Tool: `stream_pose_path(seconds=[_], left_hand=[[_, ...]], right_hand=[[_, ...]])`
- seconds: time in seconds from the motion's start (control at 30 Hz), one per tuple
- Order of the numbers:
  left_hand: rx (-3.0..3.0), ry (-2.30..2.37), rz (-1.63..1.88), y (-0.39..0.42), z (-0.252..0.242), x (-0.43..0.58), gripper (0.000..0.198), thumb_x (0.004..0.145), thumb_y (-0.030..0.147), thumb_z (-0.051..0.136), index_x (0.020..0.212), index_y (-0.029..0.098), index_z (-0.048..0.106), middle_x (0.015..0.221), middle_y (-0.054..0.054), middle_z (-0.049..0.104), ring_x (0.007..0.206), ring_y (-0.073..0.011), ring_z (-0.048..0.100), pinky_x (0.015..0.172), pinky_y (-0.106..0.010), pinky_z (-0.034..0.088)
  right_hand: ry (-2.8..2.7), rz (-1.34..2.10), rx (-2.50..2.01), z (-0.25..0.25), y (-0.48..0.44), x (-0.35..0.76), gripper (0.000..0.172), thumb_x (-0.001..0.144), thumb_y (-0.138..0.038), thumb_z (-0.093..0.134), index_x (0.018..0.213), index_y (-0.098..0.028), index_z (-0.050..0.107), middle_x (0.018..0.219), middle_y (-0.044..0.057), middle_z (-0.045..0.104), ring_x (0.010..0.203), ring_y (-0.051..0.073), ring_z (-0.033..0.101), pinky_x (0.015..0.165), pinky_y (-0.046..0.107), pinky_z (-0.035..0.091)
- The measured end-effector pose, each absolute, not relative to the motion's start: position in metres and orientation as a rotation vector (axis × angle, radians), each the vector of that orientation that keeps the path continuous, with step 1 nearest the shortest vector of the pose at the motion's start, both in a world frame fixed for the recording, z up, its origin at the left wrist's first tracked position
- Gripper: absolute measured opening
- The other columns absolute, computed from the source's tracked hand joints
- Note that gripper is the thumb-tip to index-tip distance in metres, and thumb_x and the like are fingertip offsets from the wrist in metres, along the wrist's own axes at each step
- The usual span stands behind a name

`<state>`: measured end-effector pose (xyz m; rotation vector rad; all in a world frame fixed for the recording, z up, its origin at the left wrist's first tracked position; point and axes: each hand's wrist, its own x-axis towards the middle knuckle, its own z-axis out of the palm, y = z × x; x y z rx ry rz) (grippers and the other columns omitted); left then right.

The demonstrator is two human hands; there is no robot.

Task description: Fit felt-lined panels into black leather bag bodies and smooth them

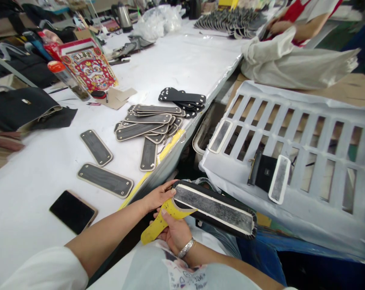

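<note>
My left hand [158, 198] grips the near left end of a long black piece [215, 207]. It has rounded ends, a grey panel on its upper face and white strips along the panel's edges. In my closed right hand [177, 234], thumb on top, is a curved yellow strip [158, 225] with dark specks. One tip of this strip curves across the left end of the black piece; I cannot tell whether it is stuck there. Some of the fingers of both hands are hidden beneath these pieces.
On the white table [22, 201] lie a phone [73, 211], a pile of grey-black strips [149, 123] and black strips [181, 98]. A slotted white rack [245, 171] at right holds pale-rimmed panels [279, 179]. A co-worker [309, 24] is at the far right.
</note>
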<state>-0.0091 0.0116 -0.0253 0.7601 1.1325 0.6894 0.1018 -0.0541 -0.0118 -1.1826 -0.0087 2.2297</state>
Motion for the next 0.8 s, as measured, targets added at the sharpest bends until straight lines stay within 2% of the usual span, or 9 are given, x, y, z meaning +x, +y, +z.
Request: stream_pose_path(seconds=[0.17,0.27,0.37,0.43,0.5,0.57,0.63,0.7,0.8], left_hand=[[0.801,1.182,0.659,0.011,-0.024,0.0,0.071,0.072,0.052,0.065,0.13,0.018,0.04,0.077,0.0,0.063,0.055,-0.0091,0.052,0.053,-0.02,0.04],[0.788,1.101,0.73,0.009,-0.027,-0.003,0.069,0.071,0.052,0.066,0.128,0.018,0.045,0.092,-0.005,0.066,0.076,-0.0155,0.059,0.069,-0.025,0.045],[0.629,0.97,0.771,0.003,-0.037,-0.013,0.065,0.079,0.067,0.043,0.127,0.025,0.049,0.114,-0.007,0.062,0.102,-0.0226,0.056,0.083,-0.033,0.044],[0.562,0.904,0.817,-0.005,-0.044,-0.02,0.062,0.083,0.068,0.031,0.128,0.028,0.049,0.131,-0.006,0.052,0.117,-0.0242,0.048,0.09,-0.036,0.04],[0.594,0.86,0.884,-0.015,-0.048,-0.024,0.052,0.086,0.056,0.043,0.131,0.03,0.046,0.142,-0.003,0.04,0.128,-0.0241,0.037,0.097,-0.036,0.035],[0.652,0.838,0.952,-0.025,-0.051,-0.023,0.056,0.081,0.039,0.06,0.134,0.031,0.042,0.146,-0.002,0.034,0.132,-0.0247,0.031,0.102,-0.037,0.031],[0.708,0.83,1.024,-0.031,-0.051,-0.02,0.065,0.076,0.029,0.067,0.135,0.028,0.04,0.145,-0.004,0.036,0.132,-0.0257,0.031,0.106,-0.038,0.028],[0.769,0.843,1.099,-0.033,-0.052,-0.017,0.066,0.075,0.027,0.068,0.136,0.024,0.041,0.142,-0.007,0.041,0.131,-0.0264,0.034,0.108,-0.039,0.026],[0.892,0.914,1.147,-0.032,-0.054,-0.016,0.064,0.076,0.028,0.067,0.135,0.02,0.043,0.138,-0.009,0.046,0.128,-0.028,0.039,0.109,-0.043,0.025]], right_hand=[[0.014,2.211,-1.215,-0.001,-0.057,0.105,0.044,0.052,-0.04,0.08,0.082,-0.016,0.06,0.071,0.004,0.067,0.06,0.02,0.064,0.052,0.032,0.05],[-0.161,2.225,-1.27,0.008,-0.055,0.121,0.042,0.055,-0.044,0.078,0.078,-0.014,0.061,0.064,0.003,0.065,0.054,0.019,0.063,0.051,0.032,0.048],[-0.46,2.068,-1.236,0.019,-0.052,0.15,0.037,0.061,-0.046,0.074,0.075,-0.014,0.062,0.058,0.001,0.061,0.05,0.018,0.061,0.054,0.031,0.048],[-0.563,1.891,-1.178,0.027,-0.049,0.167,0.031,0.066,-0.04,0.072,0.081,-0.016,0.061,0.058,-0.001,0.06,0.054,0.017,0.061,0.06,0.031,0.049],[-0.592,1.744,-1.133,0.033,-0.044,0.175,0.027,0.068,-0.035,0.072,0.086,-0.019,0.057,0.064,-0.003,0.061,0.059,0.016,0.061,0.065,0.031,0.049],[-0.67,1.64,-1.099,0.036,-0.036,0.171,0.024,0.072,-0.035,0.069,0.086,-0.02,0.055,0.07,-0.002,0.061,0.062,0.014,0.06,0.069,0.031,0.049],[-0.768,1.561,-1.061,0.036,-0.028,0.157,0.022,0.076,-0.037,0.065,0.086,-0.021,0.053,0.069,-0.003,0.058,0.06,0.012,0.056,0.07,0.03,0.049],[-0.822,1.512,-1.019,0.033,-0.017,0.138,0.02,0.079,-0.039,0.061,0.086,-0.023,0.052,0.061,-0.005,0.051,0.054,0.01,0.05,0.069,0.029,0.048],[-0.858,1.506,-0.928,0.027,-0.003,0.114,0.018,0.081,-0.04,0.058,0.084,-0.024,0.051,0.054,-0.008,0.038,0.046,0.008,0.038,0.059,0.025,0.045]])
